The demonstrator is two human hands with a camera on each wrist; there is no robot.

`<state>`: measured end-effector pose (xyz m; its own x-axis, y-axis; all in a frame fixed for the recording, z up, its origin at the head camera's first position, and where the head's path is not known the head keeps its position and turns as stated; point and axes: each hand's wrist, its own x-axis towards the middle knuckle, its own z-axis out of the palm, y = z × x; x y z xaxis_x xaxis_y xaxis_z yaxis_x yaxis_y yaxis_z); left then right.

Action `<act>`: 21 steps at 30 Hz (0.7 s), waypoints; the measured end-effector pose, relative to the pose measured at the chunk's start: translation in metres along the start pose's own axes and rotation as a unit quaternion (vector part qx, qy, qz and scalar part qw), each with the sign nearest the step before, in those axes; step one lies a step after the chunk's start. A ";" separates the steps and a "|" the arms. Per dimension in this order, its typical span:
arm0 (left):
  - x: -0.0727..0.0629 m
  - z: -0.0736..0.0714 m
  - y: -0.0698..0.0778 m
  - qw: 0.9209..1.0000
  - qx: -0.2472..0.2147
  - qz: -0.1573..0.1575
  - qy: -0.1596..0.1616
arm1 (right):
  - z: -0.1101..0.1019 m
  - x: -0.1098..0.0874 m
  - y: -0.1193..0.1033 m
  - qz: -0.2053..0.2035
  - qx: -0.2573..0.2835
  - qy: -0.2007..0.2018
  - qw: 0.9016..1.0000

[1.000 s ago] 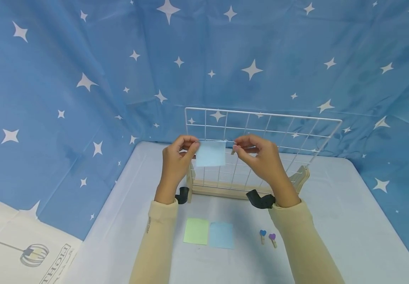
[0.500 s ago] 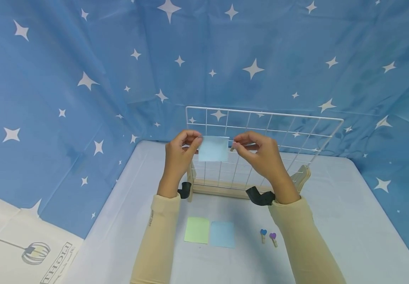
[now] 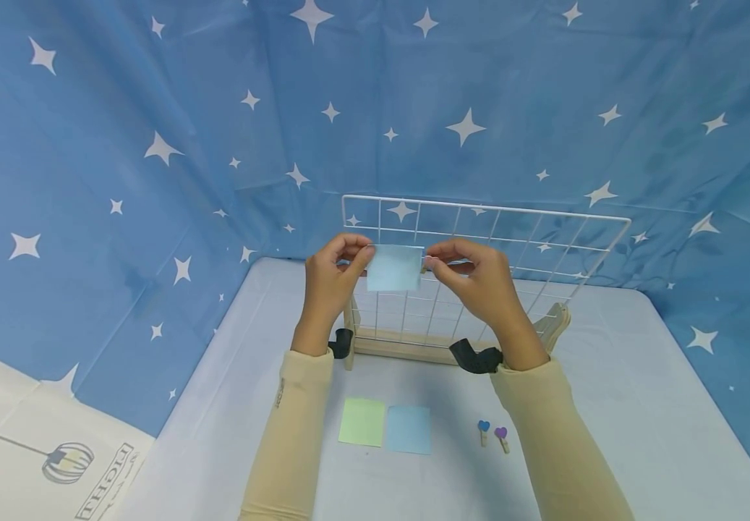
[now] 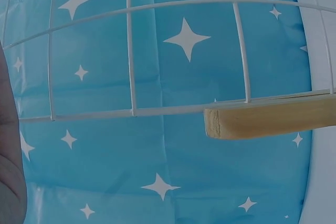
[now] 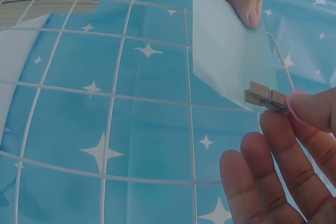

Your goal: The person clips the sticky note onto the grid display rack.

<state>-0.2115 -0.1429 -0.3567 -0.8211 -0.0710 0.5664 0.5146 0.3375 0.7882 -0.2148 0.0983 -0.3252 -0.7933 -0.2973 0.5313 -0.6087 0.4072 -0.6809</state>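
In the head view my left hand [image 3: 330, 278] pinches a light blue paper note [image 3: 394, 268] by its upper left corner, in front of a white wire grid rack [image 3: 407, 350] on a wooden base. Between thumb and index finger, my right hand [image 3: 475, 278] grips a small wooden clothespin [image 5: 265, 97] near the note's right edge. A bit of pink shows at my thumb. The right wrist view has the peg's tip overlapping the note's edge; I cannot tell whether it clips the paper. Only a strip of the left hand [image 4: 9, 166] shows in the left wrist view.
On the white table [image 3: 218, 434] lie a green note [image 3: 361, 422] and another blue note [image 3: 408, 429], side by side. To their right are two small clothespins, one with a blue heart [image 3: 484, 426], one with a purple heart [image 3: 501, 433]. A starry blue curtain [image 3: 375, 94] hangs behind.
My left hand has raised the blue note and shifted it slightly right, toward the right hand. The right hand has risen a little, and the clothespin is now at the note's right edge.
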 end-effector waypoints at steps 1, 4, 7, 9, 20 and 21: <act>0.001 0.000 0.000 1.000 -0.001 -0.001 0.000 | 0.000 0.000 -0.001 0.000 -0.001 0.002 1.000; 0.002 0.001 -0.001 1.000 -0.006 -0.006 0.000 | 0.000 0.002 -0.001 0.001 -0.004 0.004 1.000; 0.004 0.001 0.000 1.000 -0.008 -0.012 0.000 | 0.000 0.003 -0.002 0.001 -0.005 0.003 1.000; 0.005 0.001 -0.001 1.000 -0.008 -0.011 0.000 | 0.001 0.004 -0.001 -0.001 -0.009 0.003 1.000; 0.010 0.002 -0.001 1.000 -0.010 -0.003 0.005 | 0.000 0.012 -0.004 -0.020 -0.014 0.009 1.000; 0.010 0.002 -0.001 1.000 -0.009 -0.004 0.006 | 0.000 0.012 -0.005 -0.020 -0.013 0.008 1.000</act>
<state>-0.2208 -0.1419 -0.3524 -0.8216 -0.0849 0.5636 0.5132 0.3201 0.7963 -0.2216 0.0926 -0.3156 -0.7683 -0.2997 0.5656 -0.6387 0.4177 -0.6462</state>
